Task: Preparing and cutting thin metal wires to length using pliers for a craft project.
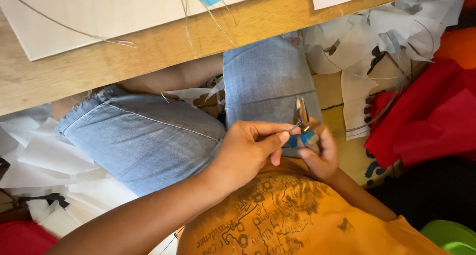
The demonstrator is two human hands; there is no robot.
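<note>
Pliers [301, 117], small ones with blue grips, sit right between both hands, just above the lap, their metal nose pointing up and away from the body. Right hand [321, 153] is wrapped around the blue handles from below, fingers curled tight on them. Left hand [248, 148] comes in from the other side, thumb and forefinger pinched together on a thin wire [294, 126] that meets the plier nose; the two hands are nearly touching there. How far the wire runs I can't tell, it's too fine. All of this hovers over a knee in faded jeans [148, 141], with the orange shirt [287, 220] directly below. Ahead, a wooden table edge [163, 46] carries a pale board [99, 12]. White paper scraps [367, 41] and red fabric [431, 116] lie to the right.
</note>
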